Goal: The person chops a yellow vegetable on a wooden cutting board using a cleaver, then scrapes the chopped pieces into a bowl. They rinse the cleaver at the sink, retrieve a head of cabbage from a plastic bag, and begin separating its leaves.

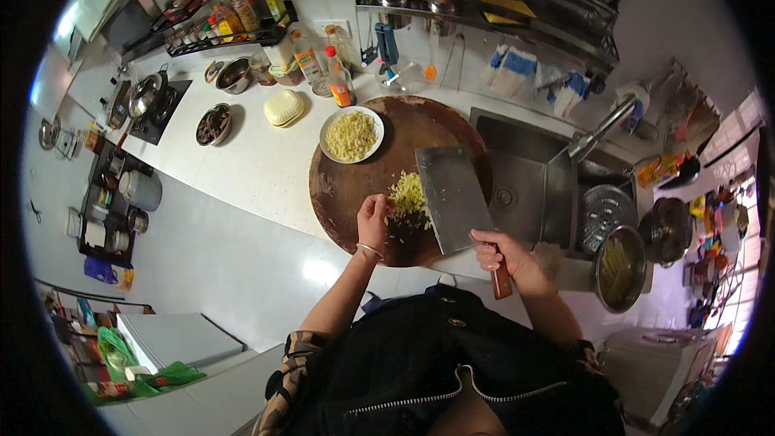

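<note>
A cleaver (454,200) with a broad steel blade and wooden handle is in my right hand (499,251), its blade tilted flat-side up over the right part of a round wooden chopping board (345,206). Pale yellow-green chopped vegetable (407,195) lies in a loose pile beside the blade, which hides part of it. At the pile's left edge is my left hand (373,221), fingers curled; whether it pinches any pieces cannot be made out. A white plate (376,148) heaped with similar chopped pieces (350,135) rests on the board's upper left.
Right of the board is a steel sink (508,163) with a faucet (605,124). Bottles (340,82), a pale yellow lidded box (284,108) and a metal bowl of dark food (214,124) stand on the white counter (266,163). A metal bowl (620,269) sits beyond my right arm.
</note>
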`<state>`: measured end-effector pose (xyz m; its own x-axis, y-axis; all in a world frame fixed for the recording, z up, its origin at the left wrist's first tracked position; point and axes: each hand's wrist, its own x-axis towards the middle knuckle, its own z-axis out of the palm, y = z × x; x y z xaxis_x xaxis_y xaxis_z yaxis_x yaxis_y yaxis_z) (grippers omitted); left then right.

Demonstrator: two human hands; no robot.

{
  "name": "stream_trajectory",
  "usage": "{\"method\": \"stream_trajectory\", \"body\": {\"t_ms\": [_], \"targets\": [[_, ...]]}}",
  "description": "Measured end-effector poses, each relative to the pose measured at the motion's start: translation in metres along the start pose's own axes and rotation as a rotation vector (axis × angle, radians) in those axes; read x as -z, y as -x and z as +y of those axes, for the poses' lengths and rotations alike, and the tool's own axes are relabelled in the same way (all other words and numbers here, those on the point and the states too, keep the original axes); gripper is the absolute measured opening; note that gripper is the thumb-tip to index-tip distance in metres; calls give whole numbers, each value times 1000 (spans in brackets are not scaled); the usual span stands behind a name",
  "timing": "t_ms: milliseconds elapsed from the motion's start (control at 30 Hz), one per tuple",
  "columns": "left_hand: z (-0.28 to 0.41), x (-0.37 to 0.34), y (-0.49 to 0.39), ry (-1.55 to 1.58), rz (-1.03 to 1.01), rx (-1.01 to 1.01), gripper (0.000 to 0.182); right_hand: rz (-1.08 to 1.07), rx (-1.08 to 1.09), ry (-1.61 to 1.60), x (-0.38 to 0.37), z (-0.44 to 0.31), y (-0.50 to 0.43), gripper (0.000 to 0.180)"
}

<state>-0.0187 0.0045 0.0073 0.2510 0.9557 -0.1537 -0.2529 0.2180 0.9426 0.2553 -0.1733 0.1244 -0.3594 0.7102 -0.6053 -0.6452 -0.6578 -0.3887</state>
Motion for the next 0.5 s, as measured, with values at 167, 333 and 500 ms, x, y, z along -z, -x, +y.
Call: {"method": "stream_trajectory", "body": {"t_ms": [167,333,500], "targets": [[71,-54,-20,398,-203,456,62,-58,-25,15,-9,4,-6,27],[98,-60,-28,441,-303,521,65,-30,-26,156,-16,2,-10,38],[88,-58,-10,396,-318,636,51,-34,37,128,-15,-2,-28,34]]}}
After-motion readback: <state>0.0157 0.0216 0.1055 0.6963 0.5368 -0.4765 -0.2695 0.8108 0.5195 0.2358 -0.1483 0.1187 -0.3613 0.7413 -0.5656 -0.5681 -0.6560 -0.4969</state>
